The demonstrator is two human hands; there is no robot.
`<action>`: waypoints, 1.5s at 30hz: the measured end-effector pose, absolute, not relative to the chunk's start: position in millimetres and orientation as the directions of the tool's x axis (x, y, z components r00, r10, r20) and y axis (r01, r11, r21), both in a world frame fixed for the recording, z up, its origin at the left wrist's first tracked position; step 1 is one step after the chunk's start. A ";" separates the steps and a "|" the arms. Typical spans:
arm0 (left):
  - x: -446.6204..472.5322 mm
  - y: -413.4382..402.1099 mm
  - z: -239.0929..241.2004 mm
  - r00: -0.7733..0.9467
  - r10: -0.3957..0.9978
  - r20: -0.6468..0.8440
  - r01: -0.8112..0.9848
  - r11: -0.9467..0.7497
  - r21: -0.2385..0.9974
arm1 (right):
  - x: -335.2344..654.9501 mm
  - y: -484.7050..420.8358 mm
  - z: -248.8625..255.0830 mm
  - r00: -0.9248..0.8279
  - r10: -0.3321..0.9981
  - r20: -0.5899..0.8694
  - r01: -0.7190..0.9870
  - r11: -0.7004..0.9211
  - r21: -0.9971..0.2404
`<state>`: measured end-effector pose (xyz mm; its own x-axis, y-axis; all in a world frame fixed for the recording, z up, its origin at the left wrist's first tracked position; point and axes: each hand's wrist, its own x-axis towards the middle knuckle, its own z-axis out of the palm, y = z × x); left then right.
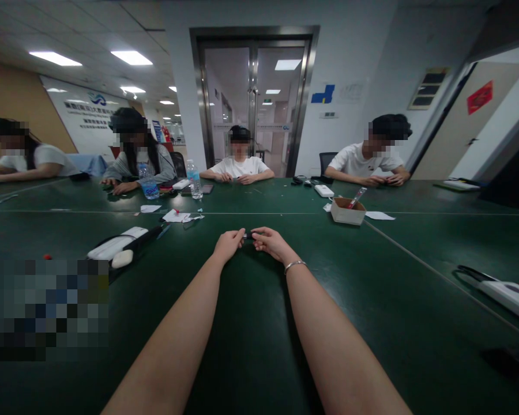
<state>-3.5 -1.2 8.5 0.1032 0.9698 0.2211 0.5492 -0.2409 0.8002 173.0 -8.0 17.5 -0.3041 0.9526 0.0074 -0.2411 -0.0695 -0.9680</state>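
Both my arms stretch forward over the dark green table (pixel 372 300). My left hand (pixel 228 244) and my right hand (pixel 270 241) meet at the middle, fingers pinched together on a small dark object (pixel 248 236) held between them. The object is too small to name. A thin bracelet (pixel 294 265) circles my right wrist.
A small cardboard box (pixel 348 211) with a pen-like item stands right of centre. White devices (pixel 117 246) lie to the left and another white device (pixel 508 294) lies at the right edge. Papers (pixel 179 217) and water bottles (pixel 194 180) sit further back. Several people sit along the far side.
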 end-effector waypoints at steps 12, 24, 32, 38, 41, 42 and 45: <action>-2.7 4.9 3.5 0.195 0.916 0.351 0.222 -0.390 0.893 | 170.7 -8.4 19.0 -0.242 0.970 -0.012 -0.253 -0.075 -0.965; 1.7 3.3 4.7 0.101 0.956 0.275 0.168 -0.289 0.942 | 172.0 -7.3 16.6 -0.256 0.967 -0.003 -0.248 -0.068 -0.966; 2.3 1.9 6.1 0.111 0.961 0.253 0.185 -0.270 0.945 | 172.1 -7.4 16.2 -0.268 0.964 0.002 -0.253 -0.068 -0.965; 2.2 2.6 5.8 0.138 0.949 0.283 0.197 -0.306 0.932 | 171.7 -8.4 17.6 -0.269 0.963 0.000 -0.253 -0.071 -0.965; 2.4 2.4 4.8 0.184 0.944 0.272 0.219 -0.310 0.925 | 171.8 -8.4 17.7 -0.268 0.964 -0.001 -0.255 -0.072 -0.964; 2.4 2.4 4.5 0.181 0.940 0.290 0.232 -0.327 0.916 | 171.9 -8.4 17.7 -0.269 0.963 -0.001 -0.256 -0.073 -0.964; 2.4 2.7 3.7 0.170 0.938 0.302 0.226 -0.335 0.915 | 172.3 -8.6 17.8 -0.276 0.961 -0.001 -0.260 -0.076 -0.963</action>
